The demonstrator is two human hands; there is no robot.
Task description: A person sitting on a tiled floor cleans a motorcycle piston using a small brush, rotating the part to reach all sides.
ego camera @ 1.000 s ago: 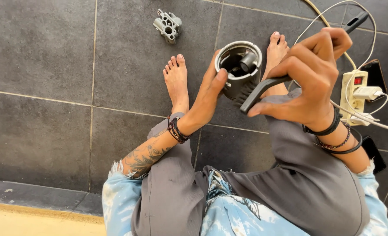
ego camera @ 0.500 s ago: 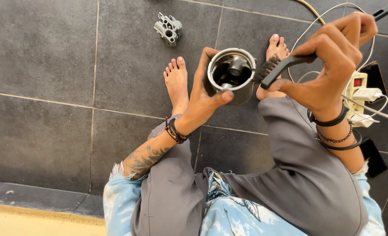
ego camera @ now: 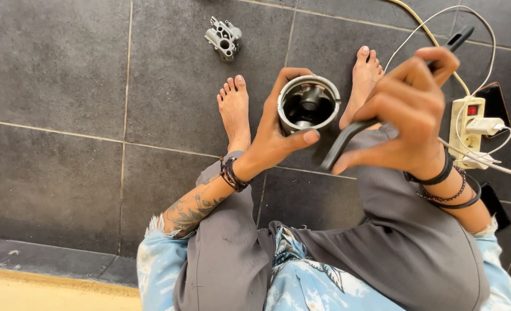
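While the metal cylinder sits mid-frame, the left hand has its fingers clamped round it, and the right hand fingers grip a black brush beside it. Held above the tiled floor, it might slip and drop onto bare feet.

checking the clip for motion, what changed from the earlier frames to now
The left hand lifted the round metal cylinder part off the floor to face the camera. The right hand drew the black-handled brush away from it. Both grips, the small grey metal casting and white power strip stayed.
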